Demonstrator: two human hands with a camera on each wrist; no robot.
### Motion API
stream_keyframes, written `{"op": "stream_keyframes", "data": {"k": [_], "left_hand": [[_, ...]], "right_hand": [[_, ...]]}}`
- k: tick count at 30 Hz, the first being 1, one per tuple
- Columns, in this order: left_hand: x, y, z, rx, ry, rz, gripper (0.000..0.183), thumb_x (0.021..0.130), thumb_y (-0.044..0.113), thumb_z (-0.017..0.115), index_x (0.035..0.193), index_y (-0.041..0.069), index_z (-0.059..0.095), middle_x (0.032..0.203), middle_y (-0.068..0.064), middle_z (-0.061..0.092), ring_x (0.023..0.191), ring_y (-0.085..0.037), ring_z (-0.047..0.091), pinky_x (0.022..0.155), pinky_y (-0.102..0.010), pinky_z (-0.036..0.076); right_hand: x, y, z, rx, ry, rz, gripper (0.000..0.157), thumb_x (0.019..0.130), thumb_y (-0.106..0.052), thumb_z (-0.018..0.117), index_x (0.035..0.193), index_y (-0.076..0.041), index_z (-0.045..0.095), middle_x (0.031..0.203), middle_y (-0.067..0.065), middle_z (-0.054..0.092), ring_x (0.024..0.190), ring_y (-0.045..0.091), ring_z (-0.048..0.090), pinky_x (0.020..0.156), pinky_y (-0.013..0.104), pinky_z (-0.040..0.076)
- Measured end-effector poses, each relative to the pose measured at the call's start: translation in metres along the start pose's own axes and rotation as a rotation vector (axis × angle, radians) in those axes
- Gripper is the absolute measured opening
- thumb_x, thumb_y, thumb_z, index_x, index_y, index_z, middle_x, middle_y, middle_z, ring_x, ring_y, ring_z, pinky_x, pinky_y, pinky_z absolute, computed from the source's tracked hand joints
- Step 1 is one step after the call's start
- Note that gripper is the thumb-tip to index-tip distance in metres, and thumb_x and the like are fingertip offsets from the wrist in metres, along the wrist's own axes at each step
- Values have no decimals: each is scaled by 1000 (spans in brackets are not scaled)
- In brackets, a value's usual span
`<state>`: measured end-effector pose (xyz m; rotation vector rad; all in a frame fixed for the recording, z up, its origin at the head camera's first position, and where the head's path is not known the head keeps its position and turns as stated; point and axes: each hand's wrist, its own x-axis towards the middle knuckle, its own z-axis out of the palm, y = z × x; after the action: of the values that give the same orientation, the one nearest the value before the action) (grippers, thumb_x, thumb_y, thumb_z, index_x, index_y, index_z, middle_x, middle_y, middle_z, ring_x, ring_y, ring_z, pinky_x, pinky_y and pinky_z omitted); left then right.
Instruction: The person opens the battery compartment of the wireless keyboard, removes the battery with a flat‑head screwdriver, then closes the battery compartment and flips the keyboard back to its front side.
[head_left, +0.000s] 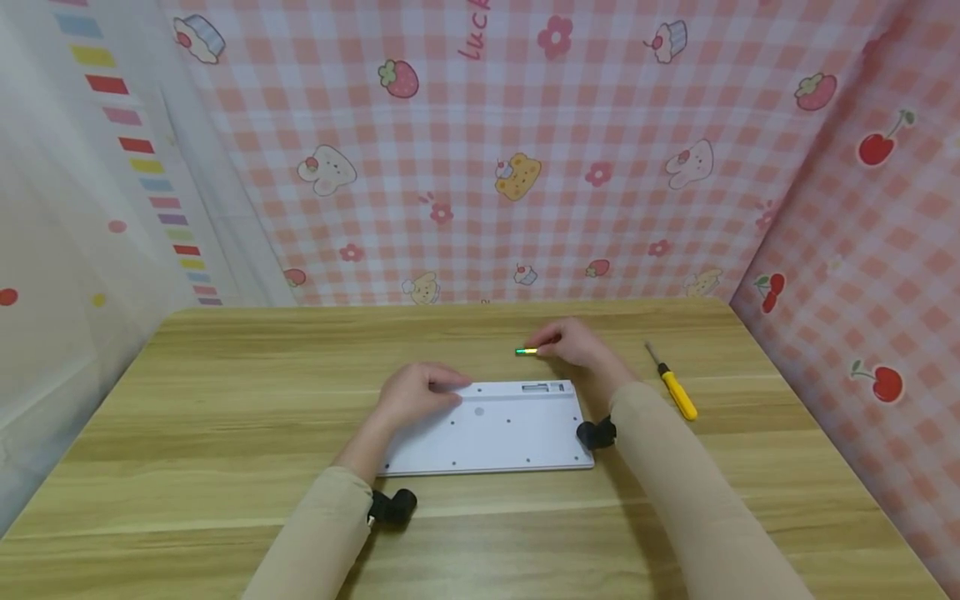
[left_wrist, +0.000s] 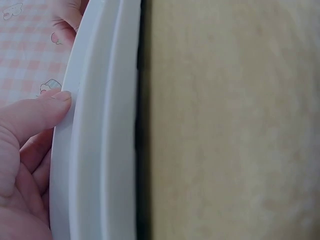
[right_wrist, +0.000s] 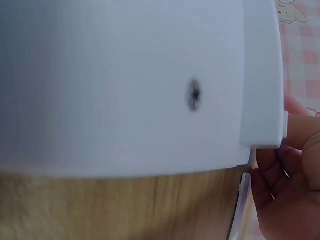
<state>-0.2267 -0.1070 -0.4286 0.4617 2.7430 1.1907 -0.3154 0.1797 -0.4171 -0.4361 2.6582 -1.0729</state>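
Observation:
A white keyboard (head_left: 487, 437) lies underside up on the wooden table, with small screws across its back and an uncovered battery slot (head_left: 536, 387) at its far right. My left hand (head_left: 411, 393) grips its far edge left of the middle; in the left wrist view the thumb (left_wrist: 47, 111) presses on the raised rim with the fingers behind. Beyond the far edge, my right hand (head_left: 573, 342) pinches a small green and gold battery (head_left: 526, 352) by its right end. The right wrist view shows the hand past the keyboard's edge, the battery hidden there.
A screwdriver (head_left: 677, 393) with a yellow handle lies on the table (head_left: 225, 417) to the right of the right forearm. Behind the table hangs a pink checked curtain (head_left: 480, 208). Both wrists carry small black cameras (head_left: 396, 507).

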Motion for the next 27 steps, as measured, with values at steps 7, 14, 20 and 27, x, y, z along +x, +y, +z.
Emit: {"op": "stream_keyframes", "data": {"k": [7,14,20,27], "left_hand": [[0,0,-1,2,2,14,27,84,14,78,110,22,77,121,-1,69,114,-23,62,101,-44,46],[0,1,-1,3,-3,1,28,84,15,78,111,23,77,121,-1,69,114,-22,62,101,-43,46],[0,1,-1,9,-1,11,27,84,15,78,110,23,77,120,-1,69,112,-22,63,100,-43,46],[-1,1,-1,5,-6,2,28,84,15,78,111,23,77,120,0,69,113,-22,62,102,-43,45]], "right_hand": [[-4,-2,-1,21,-6,16,20,93,-2,66,110,-4,75,116,14,69,109,28,60,98,41,47],[-4,-1,-1,55,-18,6,23,93,-2,66,114,-1,73,119,15,68,113,29,60,99,41,48],[-4,1,0,65,-19,13,24,92,-2,67,115,-2,73,119,14,69,112,28,60,99,41,47],[-3,4,0,75,-23,20,24,92,-3,68,116,-2,72,118,13,69,111,27,61,98,40,48]]}}
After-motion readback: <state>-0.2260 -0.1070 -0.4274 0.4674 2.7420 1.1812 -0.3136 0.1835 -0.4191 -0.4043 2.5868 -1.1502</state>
